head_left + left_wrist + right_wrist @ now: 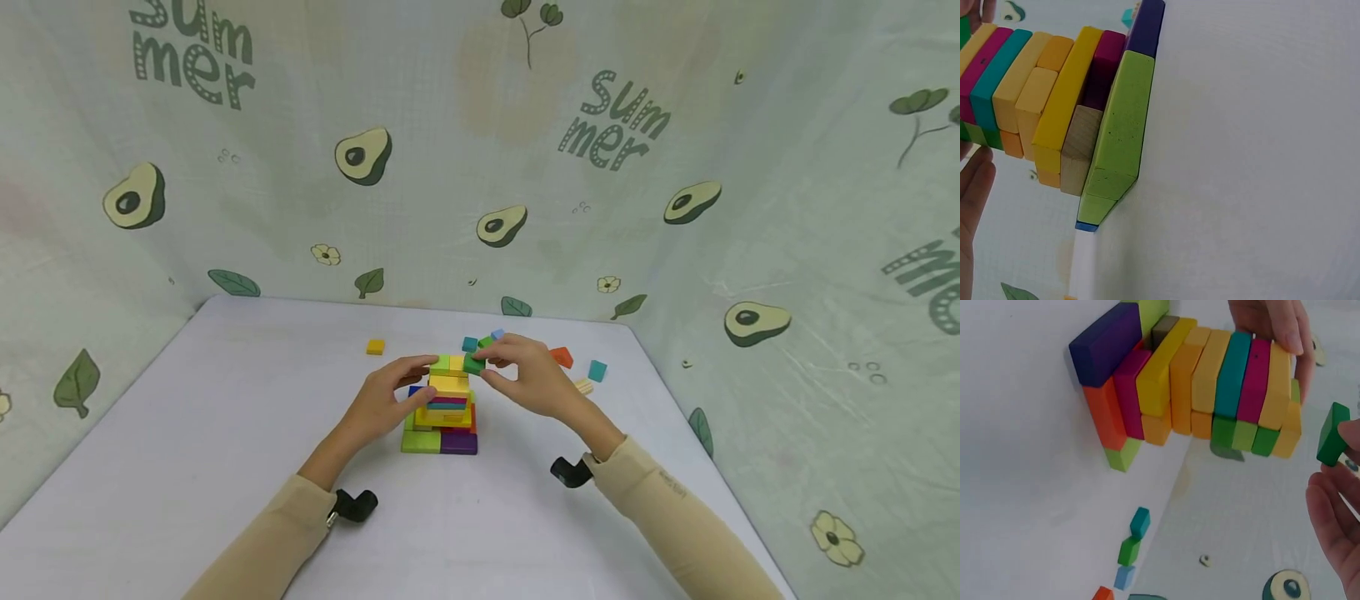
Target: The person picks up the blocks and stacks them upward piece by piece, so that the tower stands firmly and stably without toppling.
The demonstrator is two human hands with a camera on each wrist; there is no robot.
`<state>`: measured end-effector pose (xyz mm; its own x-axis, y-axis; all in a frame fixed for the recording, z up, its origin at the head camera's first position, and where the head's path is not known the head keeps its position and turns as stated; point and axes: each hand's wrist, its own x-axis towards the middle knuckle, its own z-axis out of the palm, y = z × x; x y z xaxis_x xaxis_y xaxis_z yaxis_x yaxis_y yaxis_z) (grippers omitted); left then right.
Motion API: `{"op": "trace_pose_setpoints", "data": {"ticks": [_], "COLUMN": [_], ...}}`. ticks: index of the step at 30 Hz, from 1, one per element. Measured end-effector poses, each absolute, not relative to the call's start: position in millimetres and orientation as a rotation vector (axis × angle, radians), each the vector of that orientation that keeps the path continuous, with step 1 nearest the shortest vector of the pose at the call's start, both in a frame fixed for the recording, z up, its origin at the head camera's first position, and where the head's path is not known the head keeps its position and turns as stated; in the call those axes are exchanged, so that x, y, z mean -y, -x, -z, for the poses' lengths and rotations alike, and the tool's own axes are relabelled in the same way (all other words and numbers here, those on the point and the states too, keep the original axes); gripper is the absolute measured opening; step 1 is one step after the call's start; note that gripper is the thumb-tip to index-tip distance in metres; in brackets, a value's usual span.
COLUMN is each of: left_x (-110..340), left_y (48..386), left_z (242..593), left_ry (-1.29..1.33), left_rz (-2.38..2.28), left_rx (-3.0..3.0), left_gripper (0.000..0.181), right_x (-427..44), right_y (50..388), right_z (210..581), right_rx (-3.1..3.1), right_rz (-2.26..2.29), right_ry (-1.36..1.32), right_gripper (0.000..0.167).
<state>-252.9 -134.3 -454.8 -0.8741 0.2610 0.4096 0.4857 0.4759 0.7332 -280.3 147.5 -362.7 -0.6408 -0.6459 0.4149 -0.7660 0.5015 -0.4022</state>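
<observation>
A tower of coloured wooden blocks (pixel 450 385) stands mid-table on a base of light green and purple blocks. My left hand (pixel 386 398) is at the tower's left side near the top, fingers fairly straight. Its fingertips touch the upper blocks in the right wrist view. Between thumb and fingers, my right hand (pixel 528 375) pinches a dark green block (pixel 1334 434). That block is beside the tower's top, with a gap from it in the right wrist view. A light green block (pixel 440 365) and a yellow one are on top.
Behind the tower lie a teal block (pixel 1140 522), a green block (pixel 1129 550) and a light blue block (pixel 1124 577). To the right are an orange-red block (pixel 561 357) and another teal block (pixel 597 371). One yellow block (pixel 375 347) lies back left. A printed cloth hangs behind.
</observation>
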Motion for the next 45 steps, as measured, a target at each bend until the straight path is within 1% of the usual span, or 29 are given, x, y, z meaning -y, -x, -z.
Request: {"op": "trace_pose_setpoints", "data": {"ticks": [5,14,21,34,45], "left_x": [135.8,135.6,135.7,136.9,137.3], "left_y": [253.2,253.0,251.6,254.2,255.2], "left_z": [456.7,454.8,452.7,454.0,455.9], "left_ry": [0.641,0.65,0.641,0.685,0.696], "left_rz": [1.35,1.378,1.397,1.384,1.395], "left_rx": [2.488,2.477,2.495,2.481,2.466], "left_gripper": [0.055,0.055,0.056,0.055,0.057], "right_x": [-132.9,-120.6,-118.8,-112.0,-108.8], "right_y": [270.4,271.0,272.4,275.1,274.5], "right_z": [362.2,374.4,381.7,384.6,385.0], "right_rx": [2.503,2.485,2.434,2.378,2.384], "right_rz": [-0.807,-0.702,-0.668,-0.621,-0.626], "right_ry": [-1.315,-1.356,-1.347,-1.351,-1.343], "right_gripper": [0.027,0.027,0.022,0.023,0.023]}}
